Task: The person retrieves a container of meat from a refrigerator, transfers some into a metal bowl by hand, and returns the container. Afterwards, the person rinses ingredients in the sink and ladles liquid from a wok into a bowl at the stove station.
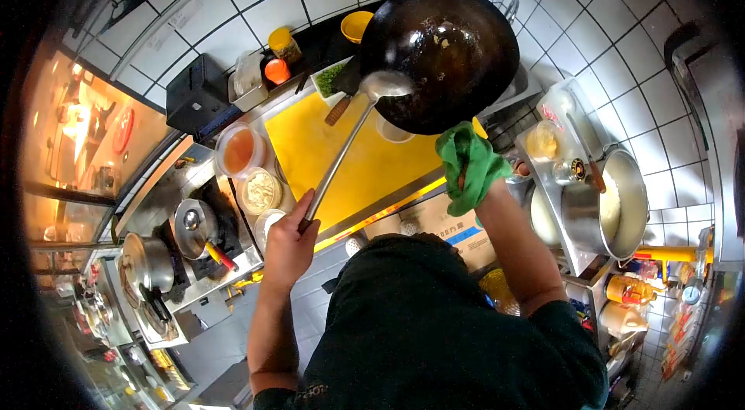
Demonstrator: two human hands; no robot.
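Note:
A large dark wok (442, 53) is tilted up above the yellow board (310, 146), its glossy inside holding a few small bits. My left hand (292, 238) is closed round the long handle of a metal ladle (386, 85), whose bowl is at the wok's left edge. At the wok's lower rim, my right hand (497, 194) grips a green cloth (469, 165); the cloth hides most of its fingers. Behind the ladle lies a wide dark blade with a wooden handle (337, 110), beside a tray of chopped greens (327, 79).
Left of the board are tubs of orange liquid (239, 150) and pale food (261, 192). A pan (194, 225) and a lidded pot (147, 264) sit on the stove farther left. To the right are a white tray (555, 185) and a large metal pot (640, 208).

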